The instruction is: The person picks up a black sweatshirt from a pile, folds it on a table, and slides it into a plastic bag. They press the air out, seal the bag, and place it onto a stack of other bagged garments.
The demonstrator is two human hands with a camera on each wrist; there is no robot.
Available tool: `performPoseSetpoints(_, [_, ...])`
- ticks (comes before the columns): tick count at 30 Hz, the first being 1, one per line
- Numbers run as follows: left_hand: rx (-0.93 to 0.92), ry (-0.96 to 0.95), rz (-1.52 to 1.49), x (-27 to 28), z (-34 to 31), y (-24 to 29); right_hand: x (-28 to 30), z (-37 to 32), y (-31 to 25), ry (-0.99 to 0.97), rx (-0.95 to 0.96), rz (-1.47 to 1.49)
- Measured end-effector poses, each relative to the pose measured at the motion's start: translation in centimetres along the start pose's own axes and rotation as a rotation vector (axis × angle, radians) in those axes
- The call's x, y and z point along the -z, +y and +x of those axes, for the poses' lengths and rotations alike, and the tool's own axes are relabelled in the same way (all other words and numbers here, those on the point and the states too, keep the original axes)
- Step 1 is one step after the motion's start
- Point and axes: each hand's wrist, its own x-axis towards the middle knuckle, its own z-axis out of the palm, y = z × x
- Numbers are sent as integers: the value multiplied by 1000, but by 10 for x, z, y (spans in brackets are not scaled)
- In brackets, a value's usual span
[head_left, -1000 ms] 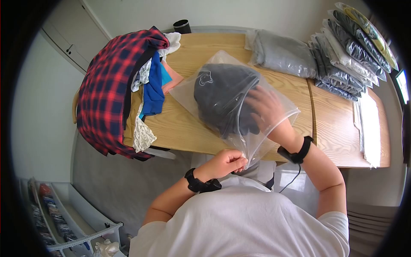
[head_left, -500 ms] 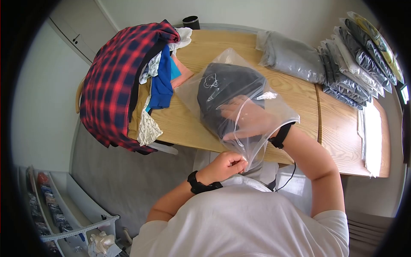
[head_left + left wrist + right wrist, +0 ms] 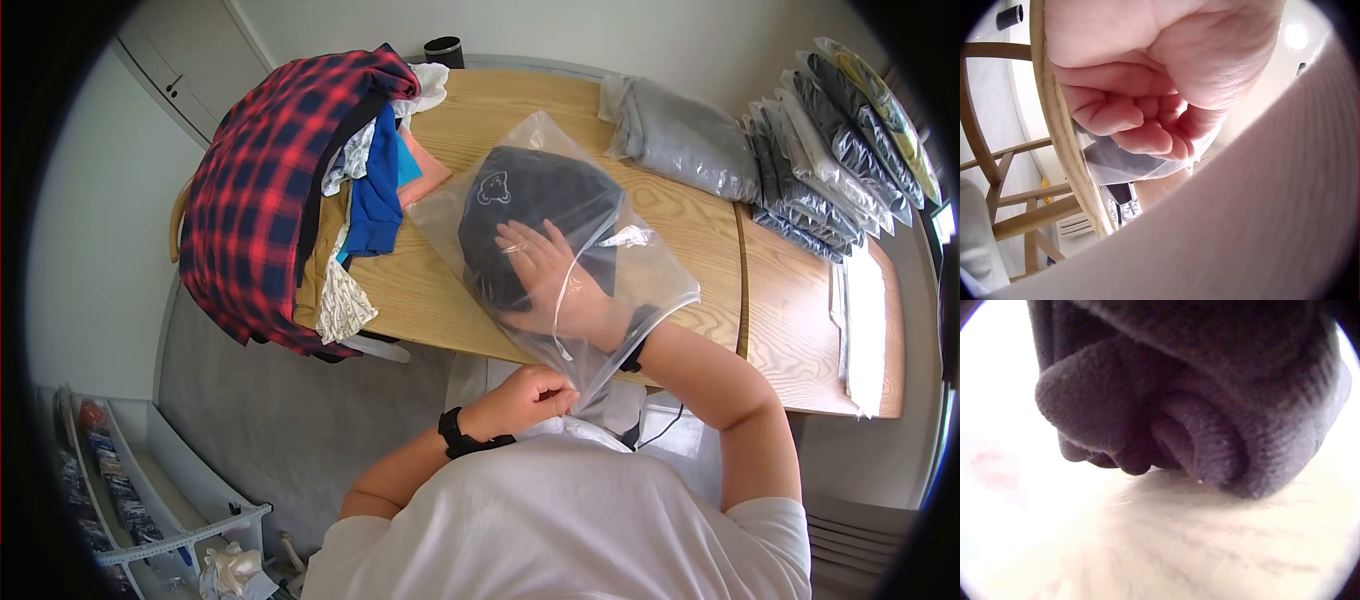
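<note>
A folded dark garment (image 3: 545,190) with a small white bear outline lies inside a clear plastic bag (image 3: 660,265) on the table. My left hand (image 3: 522,400) pinches the bag's opening edge at the table's front, close to my body. In the left wrist view, the curled fingers (image 3: 1141,140) and thumb meet at the plastic. My right hand (image 3: 565,285) reaches in through the bag's mouth to the wrist and rests on top of the garment, its fingers spread. Close up in the right wrist view, thick folds of the dark garment (image 3: 1204,437) show over the wood.
A red-and-navy plaid shirt (image 3: 260,190) covers a pile of clothes on the left. Bagged grey clothing (image 3: 685,135) lies at the back, beside a stack of bagged garments (image 3: 830,140). Flat white bags (image 3: 865,330) lie at right. A sectioned bin (image 3: 180,500) stands lower left.
My right hand has slid deeper into the bag and leftward over the garment, its fingers now spread on top. The left hand keeps its pinch on the bag's edge.
</note>
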Motion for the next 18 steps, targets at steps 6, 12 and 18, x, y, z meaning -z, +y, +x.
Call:
performPoseSetpoints(6, [17, 60, -45, -3, 1, 4, 7, 8, 9, -346, 93, 218])
performPoseSetpoints(12, [42, 72, -114, -2, -1, 4, 17, 8, 0, -319, 255, 65])
performPoseSetpoints(18, [-7, -24, 87, -2, -2, -2, -2, 2, -20, -242, 108, -152])
